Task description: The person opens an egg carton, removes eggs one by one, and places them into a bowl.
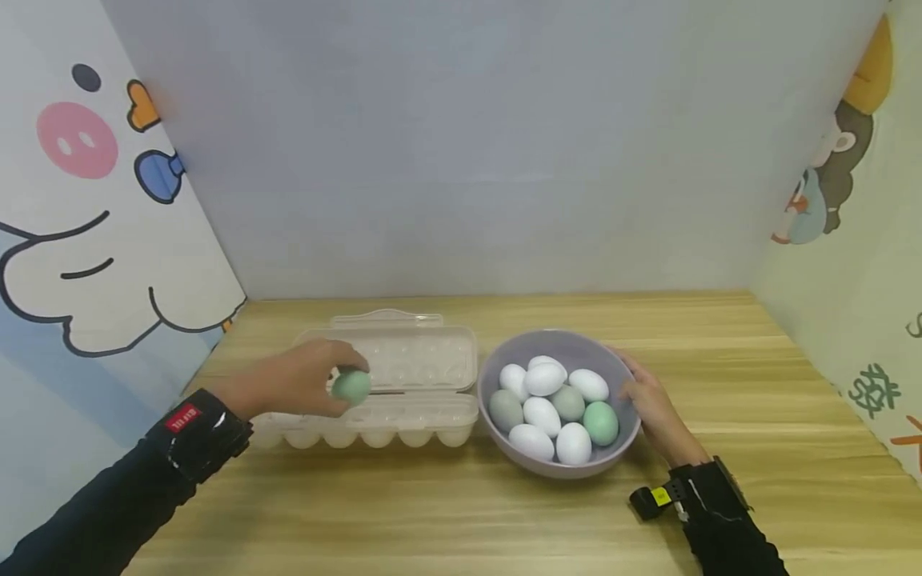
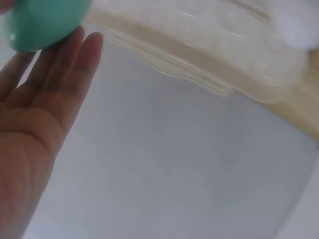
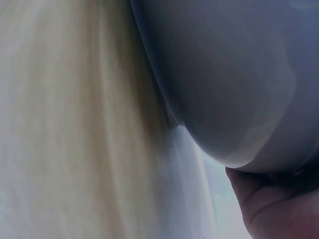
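Between thumb and fingers my left hand [image 1: 306, 376] holds a green egg [image 1: 351, 386] above the clear plastic egg carton [image 1: 403, 408]. The carton's lid [image 1: 425, 360] stands open toward the back wall. In the left wrist view the green egg [image 2: 47, 22] sits at the fingertips, top left. My right hand [image 1: 651, 408] grips the right rim of a grey-purple bowl [image 1: 551, 340]. Several eggs lie in the bowl: mostly white eggs [image 1: 542, 416], grey-green eggs [image 1: 506, 410] and a green egg [image 1: 601, 423]. In the right wrist view the outside of the bowl [image 3: 234, 84] hides most of the right hand [image 3: 284, 209].
The carton and bowl stand side by side on a wood-grain table [image 1: 432, 520]. A plain grey wall [image 1: 490, 160] rises behind it. Cartoon-printed panels flank the table, a left panel [image 1: 94, 216] and a right panel [image 1: 850, 304].
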### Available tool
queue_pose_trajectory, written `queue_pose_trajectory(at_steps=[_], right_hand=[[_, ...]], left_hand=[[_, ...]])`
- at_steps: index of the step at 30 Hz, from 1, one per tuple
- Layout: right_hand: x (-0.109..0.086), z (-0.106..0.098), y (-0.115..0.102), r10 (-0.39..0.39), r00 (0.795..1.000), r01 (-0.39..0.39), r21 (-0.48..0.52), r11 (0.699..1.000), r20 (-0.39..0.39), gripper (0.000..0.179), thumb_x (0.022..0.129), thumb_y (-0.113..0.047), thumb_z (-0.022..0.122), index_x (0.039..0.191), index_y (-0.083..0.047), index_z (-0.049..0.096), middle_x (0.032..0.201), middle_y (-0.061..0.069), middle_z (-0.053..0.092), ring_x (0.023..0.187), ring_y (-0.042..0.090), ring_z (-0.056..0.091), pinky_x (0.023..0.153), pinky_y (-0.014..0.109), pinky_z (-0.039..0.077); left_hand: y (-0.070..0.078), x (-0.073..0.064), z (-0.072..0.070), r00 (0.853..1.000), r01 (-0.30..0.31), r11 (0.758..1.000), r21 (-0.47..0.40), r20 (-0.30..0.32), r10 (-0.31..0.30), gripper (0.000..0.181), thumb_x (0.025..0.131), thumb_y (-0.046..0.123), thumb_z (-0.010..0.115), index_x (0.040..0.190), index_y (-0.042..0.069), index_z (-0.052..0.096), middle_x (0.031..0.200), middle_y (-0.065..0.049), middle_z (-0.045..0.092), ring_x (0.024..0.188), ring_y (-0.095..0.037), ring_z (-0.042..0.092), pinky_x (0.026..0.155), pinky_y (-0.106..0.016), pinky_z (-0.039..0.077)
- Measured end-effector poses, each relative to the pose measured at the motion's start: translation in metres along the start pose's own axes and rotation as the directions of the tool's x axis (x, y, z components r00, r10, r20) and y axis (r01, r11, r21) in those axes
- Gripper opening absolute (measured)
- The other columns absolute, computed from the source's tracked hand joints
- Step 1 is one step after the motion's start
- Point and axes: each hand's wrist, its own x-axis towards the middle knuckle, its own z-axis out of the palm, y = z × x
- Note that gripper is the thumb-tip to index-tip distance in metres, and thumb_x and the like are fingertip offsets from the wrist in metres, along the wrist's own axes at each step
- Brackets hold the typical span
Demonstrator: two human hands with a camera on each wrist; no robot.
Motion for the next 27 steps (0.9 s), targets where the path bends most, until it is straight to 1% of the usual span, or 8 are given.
queue_pose_trajectory(at_steps=[2,5,10,14,17,19,22,27], right_hand=[[0.001,0.002,0.0,0.003,1.0,-0.003,-0.002,1.0,-0.002,0.069,0.07,0.008,0.035,0.137,-0.004,0.026,0.144,0.017,0.02,0.129,0.033,0.018,0.103,0.051,0.02],[0.001,0.003,0.0,0.019,1.0,-0.019,-0.001,1.0,-0.008,0.068,0.072,0.008,0.035,0.138,-0.004,0.025,0.145,0.017,0.019,0.13,0.034,0.018,0.104,0.05,0.019],[0.0,0.002,-0.001,0.041,0.999,-0.041,-0.016,0.999,-0.016,0.068,0.072,0.007,0.035,0.138,-0.006,0.024,0.145,0.016,0.018,0.13,0.034,0.018,0.103,0.05,0.021],[0.0,0.0,-0.002,0.04,0.999,-0.04,-0.017,0.999,-0.021,0.069,0.072,0.007,0.035,0.139,-0.006,0.023,0.145,0.016,0.018,0.13,0.034,0.017,0.104,0.049,0.021],[0.0,0.0,-0.001,0.034,0.999,-0.034,-0.011,0.999,-0.023,0.069,0.072,0.008,0.035,0.138,-0.004,0.023,0.145,0.017,0.018,0.13,0.033,0.017,0.105,0.048,0.019],[-0.001,0.001,-0.001,0.033,0.999,-0.034,-0.008,0.999,-0.023,0.069,0.071,0.009,0.035,0.138,-0.003,0.023,0.145,0.017,0.018,0.13,0.034,0.017,0.105,0.048,0.019],[-0.001,0.001,0.0,0.048,0.998,-0.048,-0.015,0.999,-0.031,0.069,0.072,0.007,0.035,0.138,-0.005,0.024,0.145,0.017,0.018,0.13,0.034,0.018,0.103,0.049,0.021],[-0.001,0.0,-0.002,0.059,0.998,-0.06,-0.037,0.997,-0.039,0.07,0.072,0.006,0.035,0.139,-0.009,0.025,0.145,0.016,0.019,0.129,0.033,0.02,0.097,0.048,0.03]], left_hand=[[0.016,0.012,0.002,0.998,-0.059,0.998,0.001,-0.003,0.059,0.037,0.072,0.015,0.068,0.107,0.013,0.057,0.1,0.004,0.055,0.087,-0.013,0.05,0.072,-0.032,0.047],[0.038,0.033,0.004,0.989,-0.147,0.989,0.008,0.008,0.147,0.037,0.071,0.015,0.068,0.107,0.014,0.058,0.095,0.006,0.053,0.083,-0.011,0.049,0.07,-0.029,0.046],[0.069,0.07,0.014,0.968,-0.248,0.968,0.037,0.058,0.245,0.039,0.068,0.017,0.068,0.106,0.015,0.06,0.097,0.004,0.047,0.084,-0.011,0.047,0.071,-0.023,0.044],[0.087,0.103,0.027,0.94,-0.337,0.938,0.079,0.084,0.33,0.04,0.066,0.017,0.07,0.105,0.012,0.061,0.099,-0.001,0.046,0.086,-0.013,0.045,0.074,-0.021,0.042],[0.097,0.126,0.038,0.916,-0.395,0.914,0.094,0.121,0.383,0.041,0.065,0.015,0.072,0.104,0.009,0.062,0.094,-0.002,0.048,0.083,-0.013,0.046,0.072,-0.02,0.04],[0.102,0.138,0.045,0.903,-0.416,0.904,0.097,0.16,0.398,0.042,0.064,0.013,0.072,0.104,0.009,0.061,0.092,-0.001,0.05,0.083,-0.012,0.046,0.072,-0.019,0.039],[0.106,0.15,0.055,0.891,-0.428,0.898,0.1,0.212,0.401,0.041,0.064,0.01,0.072,0.103,0.01,0.06,0.092,0.001,0.053,0.082,-0.011,0.046,0.072,-0.019,0.038],[0.106,0.163,0.067,0.886,-0.436,0.888,0.144,0.241,0.396,0.034,0.068,0.011,0.072,0.1,0.012,0.06,0.09,0.003,0.056,0.082,-0.01,0.048,0.073,-0.019,0.038]])
